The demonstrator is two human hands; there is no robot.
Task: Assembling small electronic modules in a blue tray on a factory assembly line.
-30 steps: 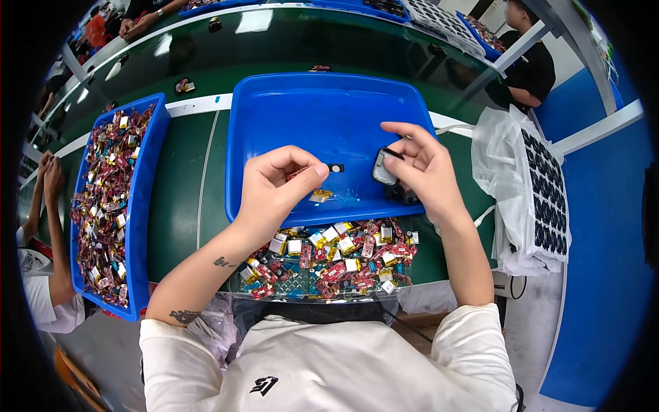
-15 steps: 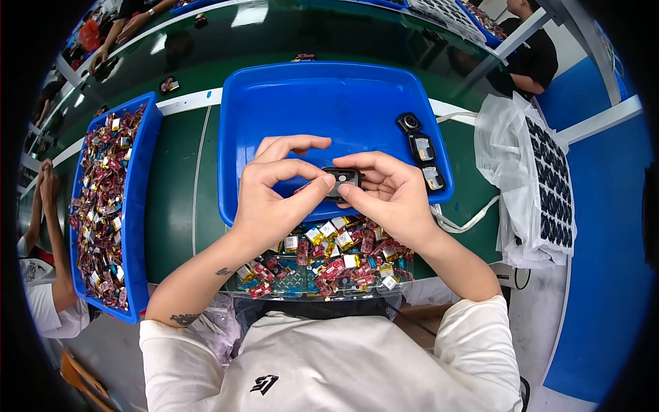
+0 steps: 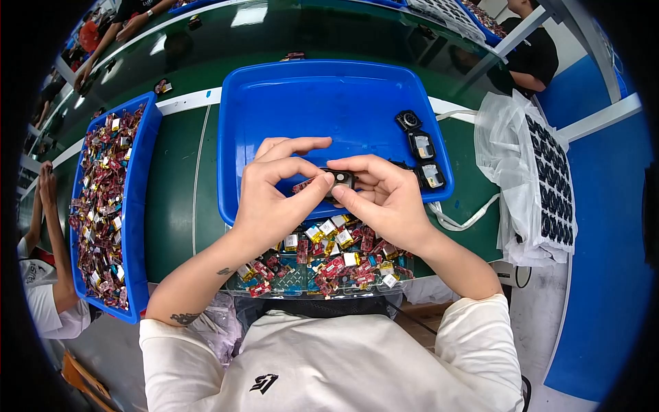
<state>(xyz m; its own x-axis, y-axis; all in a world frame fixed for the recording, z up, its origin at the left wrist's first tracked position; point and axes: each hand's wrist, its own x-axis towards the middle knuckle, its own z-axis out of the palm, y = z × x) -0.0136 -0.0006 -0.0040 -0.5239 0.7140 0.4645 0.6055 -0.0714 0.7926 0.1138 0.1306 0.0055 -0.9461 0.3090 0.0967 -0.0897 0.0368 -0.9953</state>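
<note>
Over the near side of a blue tray (image 3: pixel 257 77), my hands pinch a small black plastic housing (image 3: pixel 344 178) between them. My left hand (image 3: pixel 274 189) is closed on its left end with thumb and index finger, the other fingers curled above. A bit of red circuit board (image 3: pixel 300 186) shows under that hand; whether it is gripped I cannot tell. My right hand (image 3: pixel 388 196) grips the right end, its thumb pressing on the face. Several similar black housings (image 3: pixel 431 176) lie along the tray's right side, one partly behind my right fingers. Below my hands, red boards with silver batteries (image 3: pixel 336 264) fill a clear plastic tray.
A long blue bin (image 3: pixel 152 144) heaped with boards stands at left. Stacked black parts (image 3: pixel 549 185) in white wrapping lie at right. Beyond runs a green conveyor (image 3: pixel 206 51) carrying a few boards. Other people work at far left, upper left and upper right.
My right hand has shifted slightly, uncovering part of a housing behind its fingers. My left hand has barely moved. Boards on the conveyor have slid to the left.
</note>
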